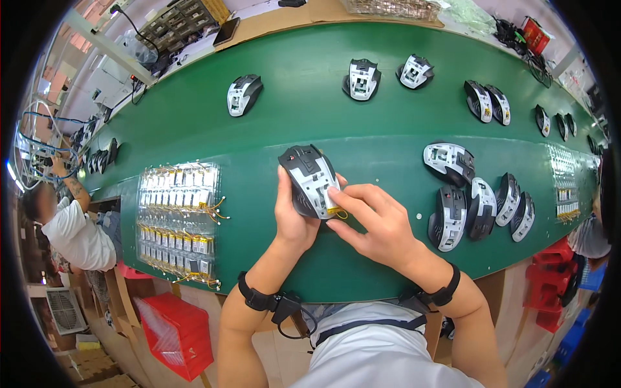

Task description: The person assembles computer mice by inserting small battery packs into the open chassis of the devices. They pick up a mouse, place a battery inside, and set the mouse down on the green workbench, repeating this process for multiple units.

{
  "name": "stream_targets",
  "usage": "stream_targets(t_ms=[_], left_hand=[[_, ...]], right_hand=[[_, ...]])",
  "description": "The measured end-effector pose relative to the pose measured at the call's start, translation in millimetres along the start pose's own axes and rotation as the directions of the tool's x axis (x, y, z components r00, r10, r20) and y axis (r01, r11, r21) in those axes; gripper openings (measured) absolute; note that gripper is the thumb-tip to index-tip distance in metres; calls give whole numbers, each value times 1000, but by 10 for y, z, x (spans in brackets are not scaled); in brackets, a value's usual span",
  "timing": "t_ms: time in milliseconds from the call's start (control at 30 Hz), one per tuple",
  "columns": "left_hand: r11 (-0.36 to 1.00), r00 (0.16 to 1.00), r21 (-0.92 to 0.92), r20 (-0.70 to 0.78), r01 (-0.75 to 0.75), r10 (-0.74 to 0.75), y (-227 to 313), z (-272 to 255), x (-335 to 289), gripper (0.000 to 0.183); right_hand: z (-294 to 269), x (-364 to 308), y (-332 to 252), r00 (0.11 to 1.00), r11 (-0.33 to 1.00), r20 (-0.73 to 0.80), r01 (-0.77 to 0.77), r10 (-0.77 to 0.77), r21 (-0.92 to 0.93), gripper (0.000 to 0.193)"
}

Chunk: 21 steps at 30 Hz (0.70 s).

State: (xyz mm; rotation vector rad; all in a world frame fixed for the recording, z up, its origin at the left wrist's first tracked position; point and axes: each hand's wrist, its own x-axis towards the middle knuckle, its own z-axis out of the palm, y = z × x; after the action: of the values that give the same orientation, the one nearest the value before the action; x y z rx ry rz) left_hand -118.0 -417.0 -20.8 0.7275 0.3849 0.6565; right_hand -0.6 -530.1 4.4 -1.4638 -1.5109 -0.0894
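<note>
My left hand grips a half-assembled computer mouse above the green table, its black-and-white frame facing up. My right hand reaches to the near end of the mouse. There its index fingertip presses on a small flat battery with a yellow end, and the thumb is close to a thin yellow wire. The fingers partly hide the battery. On the left, a clear plastic tray carries rows of similar batteries with wires. At my right several more open mice lie in a group.
The long green table has single mice and pairs along its far part. Another battery tray lies at the far right. A red crate stands below the left edge. A co-worker sits at far left.
</note>
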Motion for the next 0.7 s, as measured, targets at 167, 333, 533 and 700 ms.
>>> stream_targets(t_ms=[167,333,533,700], left_hand=[[996,998,-71,-21,53,-54,4,4,-25,69],[993,995,-77,57,92,-88,17,8,2,69],[998,998,-25,42,49,-48,35,24,-10,70],[990,991,-87,81,109,-102,47,23,-4,70]], right_hand=[[44,-56,43,998,998,-25,65,-64,20,33],[10,-37,39,999,997,-10,54,-53,54,34],[2,-15,21,1000,995,-13,-4,5,98,38],[10,-24,35,994,994,-41,102,-100,45,38]])
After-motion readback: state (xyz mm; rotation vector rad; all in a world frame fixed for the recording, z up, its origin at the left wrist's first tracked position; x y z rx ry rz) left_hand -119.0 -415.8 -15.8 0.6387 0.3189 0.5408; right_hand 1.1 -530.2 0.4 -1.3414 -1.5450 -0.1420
